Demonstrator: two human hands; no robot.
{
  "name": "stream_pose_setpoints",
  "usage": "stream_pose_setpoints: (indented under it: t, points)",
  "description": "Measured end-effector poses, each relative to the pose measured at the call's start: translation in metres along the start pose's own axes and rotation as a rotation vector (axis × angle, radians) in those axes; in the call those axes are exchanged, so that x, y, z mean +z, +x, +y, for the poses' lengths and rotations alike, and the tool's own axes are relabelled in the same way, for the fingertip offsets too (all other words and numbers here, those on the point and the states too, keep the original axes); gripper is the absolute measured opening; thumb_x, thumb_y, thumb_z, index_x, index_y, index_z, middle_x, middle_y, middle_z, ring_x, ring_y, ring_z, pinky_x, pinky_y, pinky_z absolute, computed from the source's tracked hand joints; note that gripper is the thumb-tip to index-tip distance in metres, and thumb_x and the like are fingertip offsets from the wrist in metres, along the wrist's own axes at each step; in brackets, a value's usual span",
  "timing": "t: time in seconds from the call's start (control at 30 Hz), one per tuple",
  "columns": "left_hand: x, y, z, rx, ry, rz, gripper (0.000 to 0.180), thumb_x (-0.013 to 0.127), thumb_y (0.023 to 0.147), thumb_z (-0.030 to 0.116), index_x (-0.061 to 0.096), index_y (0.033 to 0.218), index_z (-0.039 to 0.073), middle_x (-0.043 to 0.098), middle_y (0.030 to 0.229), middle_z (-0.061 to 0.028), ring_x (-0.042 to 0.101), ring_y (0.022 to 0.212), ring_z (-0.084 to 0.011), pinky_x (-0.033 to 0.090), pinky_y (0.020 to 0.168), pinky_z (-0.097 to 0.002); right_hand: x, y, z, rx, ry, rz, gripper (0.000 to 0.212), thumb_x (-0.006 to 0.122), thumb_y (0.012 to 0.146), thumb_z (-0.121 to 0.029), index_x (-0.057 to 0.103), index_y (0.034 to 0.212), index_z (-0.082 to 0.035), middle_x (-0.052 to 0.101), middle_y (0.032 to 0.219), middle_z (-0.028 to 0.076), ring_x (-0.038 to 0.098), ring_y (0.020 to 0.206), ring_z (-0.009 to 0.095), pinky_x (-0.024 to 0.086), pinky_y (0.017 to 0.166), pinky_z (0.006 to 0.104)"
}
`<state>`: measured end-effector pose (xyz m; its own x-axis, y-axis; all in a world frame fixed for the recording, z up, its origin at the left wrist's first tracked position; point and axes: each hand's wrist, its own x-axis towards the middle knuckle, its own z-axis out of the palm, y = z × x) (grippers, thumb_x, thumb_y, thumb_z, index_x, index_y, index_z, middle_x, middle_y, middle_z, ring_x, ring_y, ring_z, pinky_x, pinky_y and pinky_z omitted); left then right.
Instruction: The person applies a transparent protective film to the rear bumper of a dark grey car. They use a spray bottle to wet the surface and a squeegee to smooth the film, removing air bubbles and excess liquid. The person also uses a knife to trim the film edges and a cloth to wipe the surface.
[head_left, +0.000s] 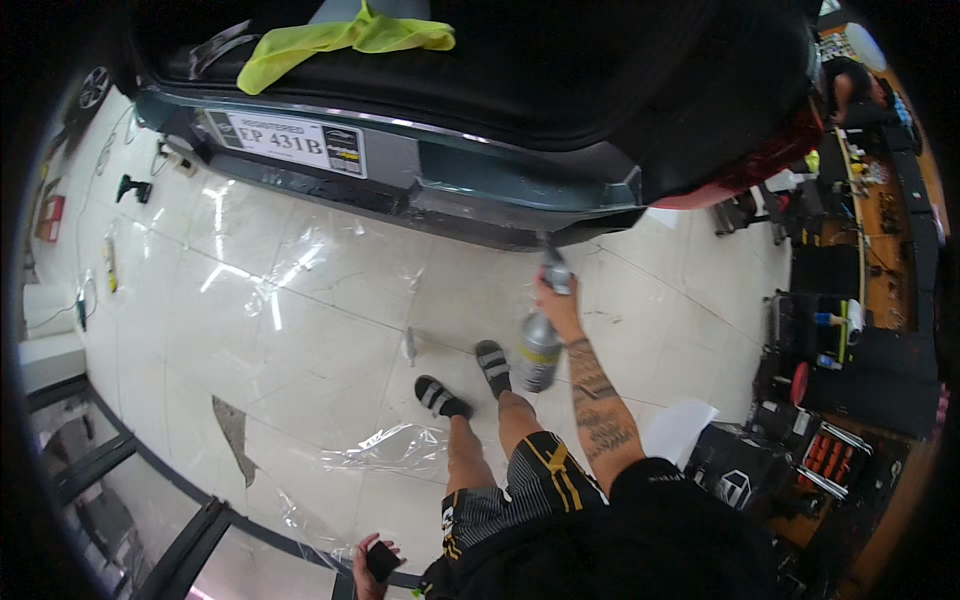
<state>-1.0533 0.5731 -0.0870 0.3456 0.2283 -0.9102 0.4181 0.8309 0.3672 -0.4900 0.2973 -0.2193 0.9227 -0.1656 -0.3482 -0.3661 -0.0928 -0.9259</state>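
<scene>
My right hand (562, 307) is closed round the neck of a grey spray bottle (540, 350) with a yellow band. Its nozzle points toward the car's rear bumper (500, 212), just below the corner near the red tail light (745, 165). Clear film appears to lie over part of the painted panel (520, 178). Low at the bottom edge, my left hand (364, 572) grips a small black block (381, 560), whose exact kind I cannot make out. A yellow-green cloth (345, 40) lies in the car's open boot area, above the number plate (285, 142).
Scraps of clear film (390, 447) and a small bottle (409, 346) are on the tiled floor (330, 330). A black cordless drill (133, 189) is at far left. Along the right stand a cluttered workbench (875, 190) and a black box (735, 470). Another person (848, 85) is bent at upper right.
</scene>
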Motion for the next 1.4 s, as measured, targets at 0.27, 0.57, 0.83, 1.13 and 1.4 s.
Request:
stream_pose_setpoints:
  t: [0.27,0.57,0.83,1.13,1.4]
  points:
    - [0.233,0.189,0.187,0.712,1.531,-0.364,0.026,0.064,0.086,0.015,0.058,0.106,-0.001,0.056,0.115,-0.0194,0.055,0.108,-0.0318,0.043,0.095,-0.0407,-0.065,-0.08,-0.063,-0.357,-0.459,-0.331,0.043,0.061,0.07,-0.003,0.057,0.113,0.0,0.062,0.101,0.012,0.061,0.088,0.021,0.049,0.08,0.0316]
    - [0.477,0.204,0.339,1.9,1.634,-0.062,0.047,0.071,0.074,0.003,0.063,0.116,0.023,0.045,0.131,-0.0121,0.045,0.116,-0.0356,0.041,0.094,-0.0459,-0.079,-0.095,-0.029,-0.323,-0.401,-0.596,0.054,0.063,0.068,-0.011,0.053,0.12,0.002,0.056,0.116,0.02,0.06,0.096,0.035,0.048,0.084,0.0336]
    - [0.493,0.225,0.361,2.139,1.665,-0.378,0.014,0.072,0.076,0.014,0.066,0.088,0.017,0.047,0.124,-0.0051,0.045,0.111,-0.0301,0.038,0.094,-0.0465,-0.044,-0.094,-0.026,-0.347,-0.332,-0.59,0.052,0.063,0.068,-0.009,0.053,0.119,0.002,0.055,0.115,0.02,0.059,0.098,0.038,0.048,0.085,0.0363]
    - [0.527,0.235,0.399,1.473,1.802,-0.763,0.019,0.071,0.078,0.007,0.065,0.096,0.01,0.049,0.119,-0.0055,0.049,0.112,-0.026,0.044,0.091,-0.0416,0.007,-0.105,-0.056,-0.309,-0.452,-0.37,0.049,0.061,0.072,-0.01,0.052,0.119,0.001,0.057,0.116,0.02,0.059,0.104,0.038,0.048,0.087,0.0386]
    - [0.483,0.299,0.338,1.59,0.936,-0.695,0.04,0.072,0.074,-0.001,0.068,0.111,0.014,0.053,0.125,-0.0101,0.049,0.116,-0.0291,0.044,0.095,-0.0398,0.062,-0.141,-0.049,-0.068,-0.242,-0.096,0.045,0.065,0.082,-0.011,0.05,0.123,0.001,0.058,0.108,0.01,0.061,0.087,0.016,0.049,0.076,0.0269]
